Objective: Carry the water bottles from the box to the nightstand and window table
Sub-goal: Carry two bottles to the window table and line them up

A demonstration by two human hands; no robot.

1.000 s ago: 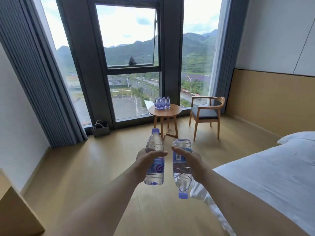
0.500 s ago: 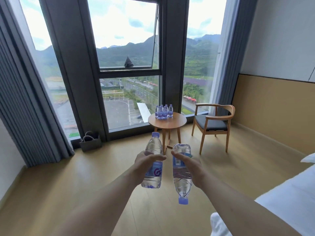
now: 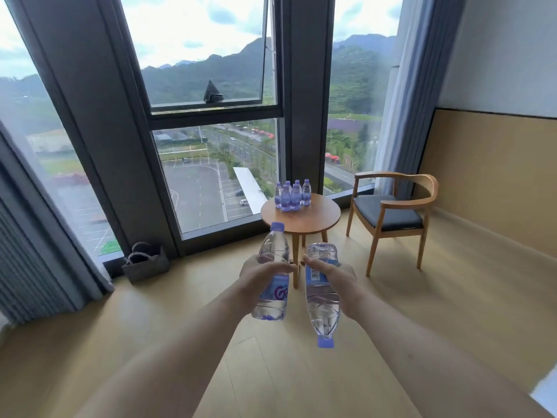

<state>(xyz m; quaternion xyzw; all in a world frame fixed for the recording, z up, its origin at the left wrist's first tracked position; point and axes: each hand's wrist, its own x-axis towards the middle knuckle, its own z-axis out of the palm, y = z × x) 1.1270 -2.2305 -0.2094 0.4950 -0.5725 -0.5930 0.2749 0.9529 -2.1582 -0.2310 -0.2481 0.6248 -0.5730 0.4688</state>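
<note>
Two water bottles held out at arm's length over the wooden floor, one per hand. Left hand: fingers and thumb wrapped round the upright bottle, purple cap on top, label facing the camera. Right hand: wrapped round the inverted bottle, purple cap pointing down, barcode side of the label showing. The two bottles sit just beside each other, not touching. Six or so further bottles, the cluster on the table, stand upright and tightly grouped on the far side of the round wooden window table, exact count unclear. Wooden armchair with dark seat cushion, right of the table. Grey handled basket on the floor against the window frame, left. Curtains at both sides; tall windows behind.
</note>
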